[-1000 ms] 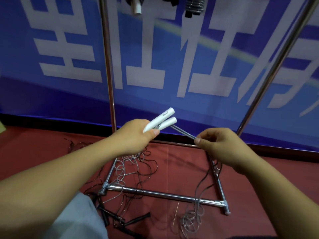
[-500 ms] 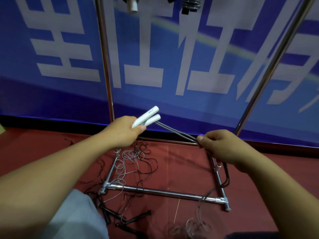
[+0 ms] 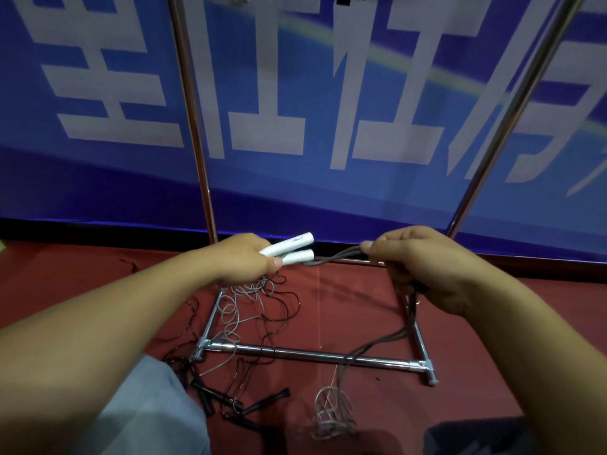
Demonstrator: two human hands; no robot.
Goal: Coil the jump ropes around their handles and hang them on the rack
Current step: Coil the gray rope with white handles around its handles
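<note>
Rack [image 3: 305, 353] — shiny metal (handles [image 3: 289, 248] seemingly plastic).

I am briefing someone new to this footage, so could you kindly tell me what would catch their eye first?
At centre, the left hand grips two white handles held side by side, while the right hand pinches the grey rope that runs from them. Behind stands a large blue banner with white characters, and below the hands more ropes lie tangled on the red floor around the chrome rack base.
</note>
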